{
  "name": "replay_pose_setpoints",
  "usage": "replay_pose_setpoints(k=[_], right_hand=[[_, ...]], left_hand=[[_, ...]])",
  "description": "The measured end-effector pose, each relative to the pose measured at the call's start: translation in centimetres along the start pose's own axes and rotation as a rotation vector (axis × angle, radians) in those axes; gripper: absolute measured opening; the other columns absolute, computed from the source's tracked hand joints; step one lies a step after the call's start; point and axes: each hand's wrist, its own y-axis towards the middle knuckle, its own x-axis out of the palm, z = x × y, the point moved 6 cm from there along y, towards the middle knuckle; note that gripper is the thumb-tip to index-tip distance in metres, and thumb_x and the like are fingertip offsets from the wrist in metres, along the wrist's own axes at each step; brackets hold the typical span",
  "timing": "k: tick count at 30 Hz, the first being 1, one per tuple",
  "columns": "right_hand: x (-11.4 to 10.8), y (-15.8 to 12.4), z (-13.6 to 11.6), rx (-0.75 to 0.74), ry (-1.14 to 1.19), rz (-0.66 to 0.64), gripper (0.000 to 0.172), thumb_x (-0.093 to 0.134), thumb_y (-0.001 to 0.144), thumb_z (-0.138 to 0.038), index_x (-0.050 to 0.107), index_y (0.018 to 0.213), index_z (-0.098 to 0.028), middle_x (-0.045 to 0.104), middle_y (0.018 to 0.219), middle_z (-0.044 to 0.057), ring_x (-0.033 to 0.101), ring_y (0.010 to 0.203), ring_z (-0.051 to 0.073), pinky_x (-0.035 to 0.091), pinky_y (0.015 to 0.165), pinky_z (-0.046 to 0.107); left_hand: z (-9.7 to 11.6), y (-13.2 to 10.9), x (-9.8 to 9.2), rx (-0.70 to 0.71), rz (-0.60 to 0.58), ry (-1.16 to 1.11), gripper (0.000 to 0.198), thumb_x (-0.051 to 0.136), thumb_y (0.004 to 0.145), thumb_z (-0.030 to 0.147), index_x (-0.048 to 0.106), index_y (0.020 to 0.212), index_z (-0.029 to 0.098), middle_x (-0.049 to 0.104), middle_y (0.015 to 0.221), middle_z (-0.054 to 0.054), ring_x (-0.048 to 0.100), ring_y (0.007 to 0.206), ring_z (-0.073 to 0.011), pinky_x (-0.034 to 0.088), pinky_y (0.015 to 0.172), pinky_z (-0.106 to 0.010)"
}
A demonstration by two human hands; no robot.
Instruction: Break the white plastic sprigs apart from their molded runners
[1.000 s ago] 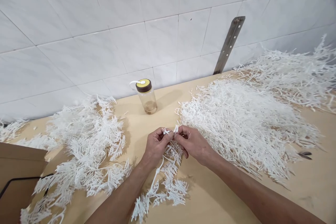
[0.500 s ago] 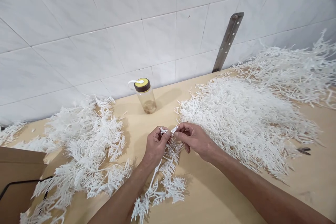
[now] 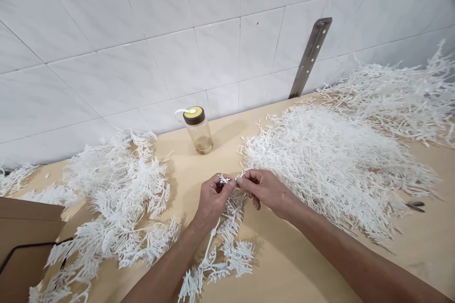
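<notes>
My left hand (image 3: 214,197) is closed, pinching a white branched plastic strand (image 3: 231,242) whose small tuft shows above the thumb. The rest of that strand hangs below the hand and trails over the table toward me. My right hand (image 3: 265,190) is closed too, its thumb and forefinger pinching a small white sprig (image 3: 240,175) right beside the left thumb. The fingertips nearly meet, and exactly where the pieces join is hidden. To the right lies a wide heap of loose white sprigs (image 3: 330,161); at the left is a pile of tufted white strands (image 3: 117,199).
A clear bottle (image 3: 201,137) with a yellow and dark lid stands near the tiled wall (image 3: 220,57). A metal bracket (image 3: 311,57) leans there. More white strands (image 3: 401,99) lie back right. A cardboard box (image 3: 28,241) sits at left, small dark-handled scissors or snips (image 3: 415,206) at right.
My right fingertips have closed in against the left thumb, and the sprig in them now shows less. The whole view has shifted slightly.
</notes>
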Motion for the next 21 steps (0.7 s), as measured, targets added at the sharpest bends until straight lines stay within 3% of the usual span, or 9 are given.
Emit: replay_pose_setpoints(k=[5,10,14,17,21], right_hand=[[0.0,0.0,-0.3,-0.001,0.034,0.032,0.032,0.062,0.083,-0.048,0.061,0.076,-0.017,0.052,0.062,-0.004,0.049,0.040,0.007,0.039,0.038,0.020],[0.1,-0.4,-1.1,-0.021,-0.135,0.080,0.023,0.056,0.086,-0.041,0.060,0.080,-0.018,0.054,0.062,-0.004,0.050,0.037,0.009,0.037,0.038,0.022],[0.2,-0.7,-2.4,-0.224,-0.483,0.259,0.007,0.054,0.083,-0.024,0.058,0.077,-0.020,0.059,0.068,0.001,0.054,0.054,0.013,0.042,0.052,0.025],[-0.2,-1.1,-3.7,-0.416,-0.684,0.399,0.011,0.049,0.084,-0.017,0.051,0.074,-0.020,0.058,0.071,0.004,0.052,0.062,0.016,0.041,0.058,0.028],[-3.6,-1.6,-5.1,-0.413,-0.680,0.610,0.008,0.052,0.084,-0.020,0.051,0.076,-0.021,0.057,0.069,0.003,0.051,0.058,0.016,0.039,0.057,0.028]], left_hand=[[-0.2,0.0,-0.1,-0.049,0.015,-0.044,0.033,0.076,0.072,0.043,0.068,0.084,0.014,0.056,0.062,0.002,0.046,0.056,-0.0099,0.036,0.055,-0.023],[-0.2,0.1,-0.2,-0.054,0.032,-0.026,0.034,0.075,0.073,0.045,0.069,0.084,0.014,0.051,0.058,0.003,0.040,0.053,-0.0086,0.032,0.052,-0.022],[0.2,-0.1,-0.1,0.016,0.073,0.047,0.031,0.072,0.077,0.045,0.066,0.076,0.014,0.054,0.062,0.002,0.042,0.057,-0.0103,0.034,0.056,-0.023],[0.6,-0.3,-0.3,0.081,0.126,0.091,0.029,0.070,0.080,0.043,0.063,0.074,0.015,0.052,0.063,0.002,0.041,0.059,-0.0100,0.034,0.057,-0.022],[0.4,-0.2,-0.3,0.036,0.086,0.064,0.031,0.070,0.079,0.045,0.062,0.074,0.015,0.047,0.061,0.003,0.038,0.057,-0.0093,0.031,0.055,-0.022]])
